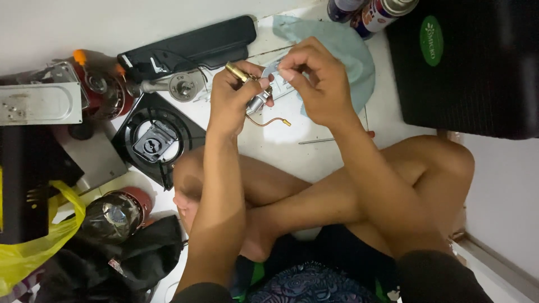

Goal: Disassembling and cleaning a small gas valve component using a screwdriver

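My left hand (pixel 234 100) grips a small metal valve part (pixel 255 102) with a brass tip (pixel 237 71) and a thin copper wire (pixel 272 120) trailing below it. My right hand (pixel 317 84) pinches something small against the top of that part; the pinched piece is hidden by my fingers. Both hands are raised over the white floor, above my crossed legs (pixel 314 185).
A black stove burner plate (pixel 152 140) lies left of my hands, with a red gas canister (pixel 120 213), a black cloth and a yellow bag (pixel 33 247) nearer me. A pale blue cloth (pixel 351 53), spray cans (pixel 376 11), a black case (pixel 477 67) and a screwdriver (pixel 331 138) lie beyond.
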